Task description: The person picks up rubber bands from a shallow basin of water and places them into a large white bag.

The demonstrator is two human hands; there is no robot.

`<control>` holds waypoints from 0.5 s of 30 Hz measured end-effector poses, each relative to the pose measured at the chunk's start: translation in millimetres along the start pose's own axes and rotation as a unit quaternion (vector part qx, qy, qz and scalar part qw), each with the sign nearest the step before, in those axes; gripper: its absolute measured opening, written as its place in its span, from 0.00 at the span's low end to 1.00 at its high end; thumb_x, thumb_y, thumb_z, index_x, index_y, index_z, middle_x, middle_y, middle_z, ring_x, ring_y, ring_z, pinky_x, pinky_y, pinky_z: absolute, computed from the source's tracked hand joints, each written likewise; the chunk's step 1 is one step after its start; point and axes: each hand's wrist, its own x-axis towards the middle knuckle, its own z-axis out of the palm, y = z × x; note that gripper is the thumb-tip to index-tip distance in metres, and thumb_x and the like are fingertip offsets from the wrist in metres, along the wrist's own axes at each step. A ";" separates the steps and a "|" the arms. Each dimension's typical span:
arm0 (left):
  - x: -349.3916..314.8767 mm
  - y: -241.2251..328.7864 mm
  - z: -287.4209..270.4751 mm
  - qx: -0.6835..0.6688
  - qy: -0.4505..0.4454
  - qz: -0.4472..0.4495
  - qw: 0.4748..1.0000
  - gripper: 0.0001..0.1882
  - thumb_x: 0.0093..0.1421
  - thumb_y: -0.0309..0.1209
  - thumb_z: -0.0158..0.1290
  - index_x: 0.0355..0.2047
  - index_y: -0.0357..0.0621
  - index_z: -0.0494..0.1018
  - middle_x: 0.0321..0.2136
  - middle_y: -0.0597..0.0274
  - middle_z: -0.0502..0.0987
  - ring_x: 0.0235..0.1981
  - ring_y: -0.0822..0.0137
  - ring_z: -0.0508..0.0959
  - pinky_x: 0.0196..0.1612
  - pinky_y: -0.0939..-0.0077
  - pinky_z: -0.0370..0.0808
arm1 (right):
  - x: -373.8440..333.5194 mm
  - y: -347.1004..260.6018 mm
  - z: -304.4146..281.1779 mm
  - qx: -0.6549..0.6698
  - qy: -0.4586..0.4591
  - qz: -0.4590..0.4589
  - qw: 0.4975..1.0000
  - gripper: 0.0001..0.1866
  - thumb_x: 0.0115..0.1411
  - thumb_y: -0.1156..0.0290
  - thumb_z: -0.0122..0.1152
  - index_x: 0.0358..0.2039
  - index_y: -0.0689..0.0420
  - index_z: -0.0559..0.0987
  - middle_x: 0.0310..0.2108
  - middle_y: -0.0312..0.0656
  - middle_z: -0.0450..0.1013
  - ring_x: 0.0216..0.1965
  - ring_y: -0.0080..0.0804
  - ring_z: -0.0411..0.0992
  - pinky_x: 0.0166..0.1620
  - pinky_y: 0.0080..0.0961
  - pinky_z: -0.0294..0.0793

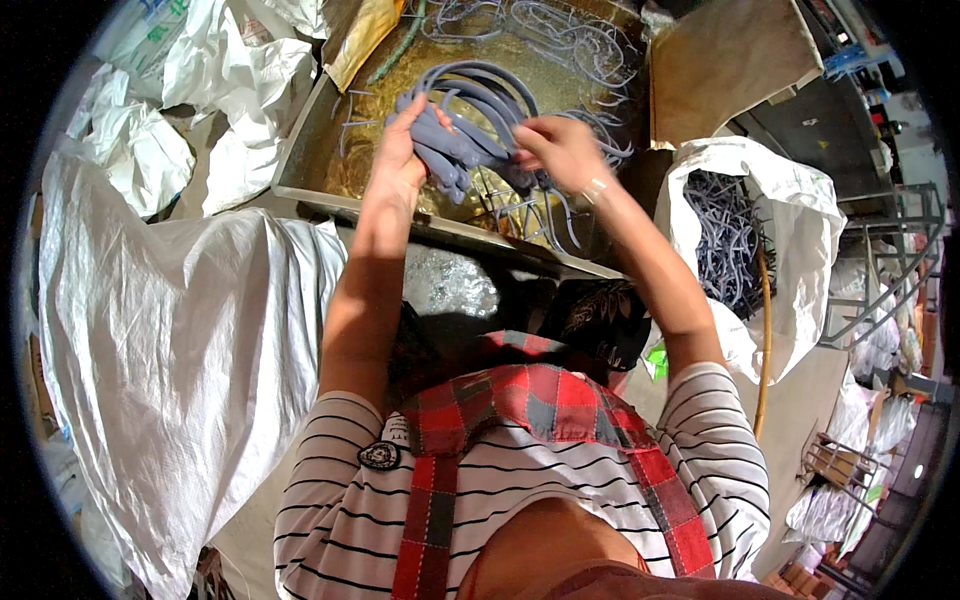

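My left hand (403, 145) is wrapped around a thick bundle of smooth grey rubbery loops (470, 135), held up above a wide metal tray (440, 226). The bundle's curved strands arch over toward the right, and its lumpy lower ends hang beneath my fingers. At the bundle's right edge, my right hand (562, 152) has its fingers bent together in a pinch. What lies between those fingertips is hidden. Below the hands, thin grey strips (560, 222) dangle or lie near the tray's front edge.
More thin loops (575, 40) lie in the tray's wet-looking, yellowish bottom. An open white sack (805, 215) full of grey scraps (722, 240) stands at the right, with a bamboo stick (765, 350) against it. A brown board (725, 65) rises behind; a large white sack (180, 350) is at left.
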 end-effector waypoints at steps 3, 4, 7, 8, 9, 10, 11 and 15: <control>-11.1 -3.3 8.9 0.016 -0.006 -0.036 0.999 0.14 0.54 0.37 0.54 0.29 0.38 0.68 0.21 0.58 0.72 0.22 0.65 0.74 0.28 0.72 0.74 | 52.9 -0.1 50.8 0.210 -0.002 0.216 0.953 0.18 0.56 0.61 0.55 0.30 0.69 0.71 0.21 0.43 0.71 0.21 0.31 0.72 0.23 0.24 0.75; -11.4 -6.5 13.2 0.020 -0.010 -0.051 0.998 0.13 0.55 0.36 0.54 0.30 0.37 0.68 0.21 0.59 0.72 0.21 0.66 0.73 0.27 0.73 0.74 | 72.9 19.9 60.0 0.263 -0.030 0.166 0.950 0.18 0.55 0.62 0.56 0.29 0.69 0.72 0.20 0.43 0.70 0.21 0.31 0.72 0.22 0.24 0.73; -13.8 -6.2 15.4 0.008 0.015 -0.046 0.999 0.11 0.56 0.34 0.53 0.29 0.37 0.68 0.21 0.59 0.72 0.22 0.66 0.73 0.26 0.72 0.73 | 89.5 42.8 74.4 0.221 -0.006 0.077 0.972 0.14 0.53 0.67 0.55 0.27 0.68 0.72 0.18 0.43 0.69 0.20 0.30 0.71 0.20 0.23 0.68; -11.9 -5.7 14.5 0.000 0.040 -0.022 0.999 0.11 0.56 0.34 0.52 0.29 0.37 0.68 0.21 0.59 0.72 0.23 0.66 0.73 0.26 0.71 0.73 | 89.4 45.1 75.8 0.175 0.023 0.056 0.983 0.12 0.52 0.69 0.55 0.26 0.68 0.72 0.17 0.43 0.69 0.20 0.29 0.70 0.19 0.23 0.67; -9.1 -5.0 13.4 -0.008 0.064 0.001 0.998 0.11 0.56 0.34 0.51 0.28 0.37 0.68 0.21 0.59 0.72 0.24 0.65 0.74 0.27 0.70 0.73 | 90.3 49.9 73.5 -0.007 0.121 0.049 0.991 0.08 0.51 0.73 0.52 0.22 0.66 0.71 0.18 0.43 0.70 0.19 0.27 0.69 0.20 0.25 0.66; -7.2 4.0 -2.2 0.007 0.029 -0.025 0.999 0.10 0.58 0.33 0.49 0.29 0.36 0.67 0.24 0.57 0.72 0.27 0.63 0.74 0.31 0.67 0.74 | 82.2 45.7 71.1 0.112 0.171 0.071 0.976 0.07 0.52 0.74 0.51 0.23 0.66 0.70 0.19 0.43 0.71 0.19 0.28 0.69 0.21 0.26 0.67; -2.1 4.6 -11.1 -0.022 0.076 0.001 0.997 0.11 0.58 0.34 0.48 0.29 0.36 0.66 0.23 0.56 0.72 0.26 0.61 0.74 0.31 0.66 0.74 | 69.0 33.1 68.4 0.225 0.214 0.090 0.946 0.06 0.54 0.75 0.49 0.24 0.65 0.69 0.20 0.43 0.72 0.19 0.28 0.69 0.22 0.26 0.67; 9.2 2.6 -18.3 -0.130 0.209 0.080 0.966 0.12 0.60 0.35 0.45 0.29 0.35 0.64 0.23 0.55 0.69 0.25 0.59 0.73 0.34 0.63 0.73 | -7.5 -20.3 60.4 0.212 0.275 -0.165 0.923 0.05 0.59 0.74 0.46 0.31 0.64 0.66 0.24 0.45 0.72 0.26 0.29 0.71 0.33 0.23 0.70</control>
